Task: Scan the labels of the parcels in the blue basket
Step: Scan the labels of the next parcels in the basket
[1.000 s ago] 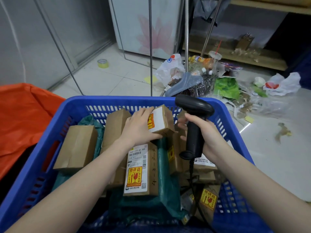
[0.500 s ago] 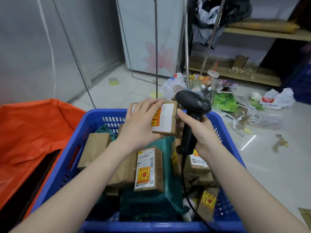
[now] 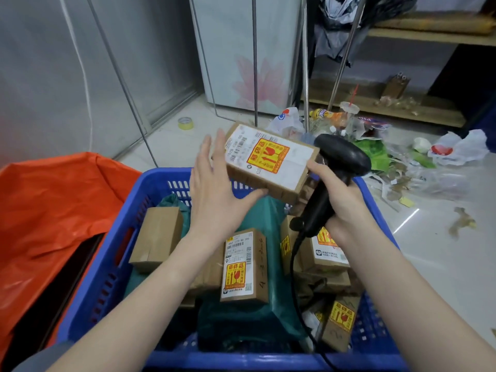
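A blue basket (image 3: 150, 183) in front of me holds several brown cardboard parcels and a dark green bag (image 3: 257, 218). My left hand (image 3: 214, 189) holds one parcel (image 3: 268, 162) above the basket's far rim, its white label with a yellow and red sticker facing up. My right hand (image 3: 338, 200) grips a black handheld scanner (image 3: 341, 157) just right of that parcel, and its thumb touches the parcel's right edge. The scanner's cable hangs down into the basket. Another labelled parcel (image 3: 241, 267) lies in the basket's middle.
An orange bag (image 3: 53, 205) lies left of the basket. Litter and plastic bags (image 3: 375, 140) are strewn on the white floor behind and to the right. Metal poles (image 3: 254, 63) stand behind the basket. A roll of yellow tape (image 3: 185, 123) lies on the floor.
My left hand has lifted the parcel out of the basket and turned its label upward. My right hand has brought the scanner up beside it.
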`<state>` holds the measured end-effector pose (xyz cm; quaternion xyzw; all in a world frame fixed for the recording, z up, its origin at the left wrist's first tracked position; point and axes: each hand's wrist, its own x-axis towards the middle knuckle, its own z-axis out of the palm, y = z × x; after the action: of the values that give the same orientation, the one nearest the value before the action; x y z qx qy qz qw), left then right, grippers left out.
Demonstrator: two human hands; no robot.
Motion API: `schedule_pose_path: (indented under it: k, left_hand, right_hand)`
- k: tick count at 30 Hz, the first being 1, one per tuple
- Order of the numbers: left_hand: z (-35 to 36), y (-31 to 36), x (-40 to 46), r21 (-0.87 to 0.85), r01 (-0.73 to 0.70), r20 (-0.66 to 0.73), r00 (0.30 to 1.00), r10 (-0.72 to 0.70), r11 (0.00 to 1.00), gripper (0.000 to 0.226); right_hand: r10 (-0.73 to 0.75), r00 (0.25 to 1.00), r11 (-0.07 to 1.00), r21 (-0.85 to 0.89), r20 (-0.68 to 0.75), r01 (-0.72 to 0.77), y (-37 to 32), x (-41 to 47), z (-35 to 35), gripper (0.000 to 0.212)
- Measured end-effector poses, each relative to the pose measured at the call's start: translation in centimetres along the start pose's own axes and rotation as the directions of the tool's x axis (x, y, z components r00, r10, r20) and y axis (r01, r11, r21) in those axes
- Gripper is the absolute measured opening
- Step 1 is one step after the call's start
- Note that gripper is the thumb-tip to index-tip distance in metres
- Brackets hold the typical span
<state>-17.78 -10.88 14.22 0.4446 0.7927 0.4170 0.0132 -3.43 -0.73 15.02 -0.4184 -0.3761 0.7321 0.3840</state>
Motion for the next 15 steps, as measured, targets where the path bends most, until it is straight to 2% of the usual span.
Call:
schedule_pose_path:
  k: [1,3,4,6,8,11,15]
  left_hand:
    - [-0.1,0.2,-0.1,-0.116,0.122,0.017,0.993,-0.121,0.986,0.111]
    - [-0.2,0.3,0.1,-0.325,0.349,0.154,0.937,-0.315,0.879,0.1]
    - [-0.2,0.2,0.1,-0.404,0.442,0.262,0.895,-0.362,0.801,0.092]
    - [-0.1,0.3,0.1,-0.517,0.568,0.454,0.816,-0.357,0.64,0.083]
    - [0.2,0.4,0.0,-0.588,0.602,0.514,0.794,-0.324,0.54,0.088]
    - [0.5,-0.1,-0.1,-0.642,0.595,0.465,0.803,-0.372,0.483,0.092]
    - [0.2,-0.9,0.6,-0.66,0.592,0.413,0.801,-0.434,0.464,0.059]
  right_hand:
    - [0.012,1.0,1.0,0.029,-0.014,-0.012,-0.1,0.1,-0.1,0.052]
    - [0.035,0.999,0.997,0.064,-0.017,-0.034,0.0,0.2,0.0,0.057]
    - [0.044,0.999,0.996,0.074,-0.012,-0.043,0.2,0.1,0.1,0.057]
    - [0.055,0.998,0.996,0.068,-0.003,-0.055,0.5,-0.1,0.4,0.052]
    - [0.049,0.999,0.998,0.042,0.003,-0.049,0.9,-0.3,0.9,0.045]
    - [0.026,0.996,1.0,0.0,0.083,-0.027,1.6,-0.7,1.5,0.044]
    - [0.029,0.982,0.995,-0.103,0.188,-0.01,1.7,-1.0,2.0,0.042]
